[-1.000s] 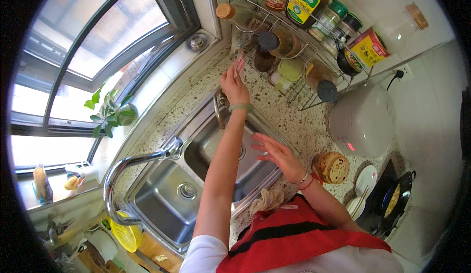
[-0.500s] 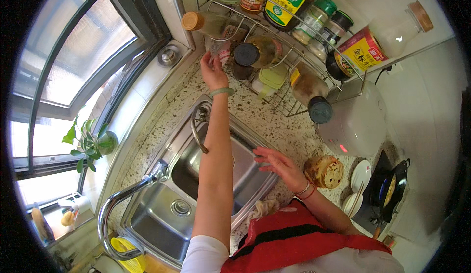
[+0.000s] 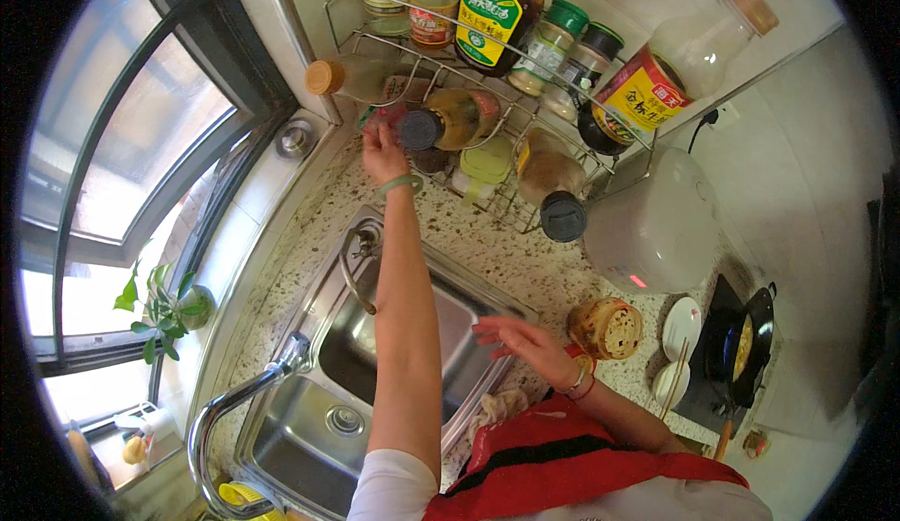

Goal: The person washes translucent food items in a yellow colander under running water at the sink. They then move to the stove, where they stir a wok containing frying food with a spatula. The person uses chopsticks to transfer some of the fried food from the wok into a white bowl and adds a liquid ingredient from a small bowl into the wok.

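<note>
My left hand (image 3: 382, 154) reaches to the left end of the wire rack's lower tier. Its fingers are closed on the edge of a clear and reddish plastic packet (image 3: 401, 126), partly hidden by the hand and bottles. A bottle with an orange-brown cap (image 3: 326, 78) lies just above that hand. To its right, a dark-capped bottle (image 3: 450, 120) leans outward. Below it on the right is a box with a pale green lid (image 3: 487, 160). My right hand (image 3: 527, 348) hovers over the right rim of the steel sink (image 3: 469, 352), fingers stretched, holding nothing.
Sauce bottles and spice jars line the wire rack (image 3: 525, 99). A chrome tap (image 3: 234, 399) arches at the sink's left. A glass jar (image 3: 607, 327), small white dishes (image 3: 682, 329) and a black pan (image 3: 750, 352) stand right. A potted plant (image 3: 192, 305) sits by the window.
My left hand has gone from open fingers beside the rack to closed on the packet, which now looks redder. The view has shifted, and my right hand stays over the sink rim.
</note>
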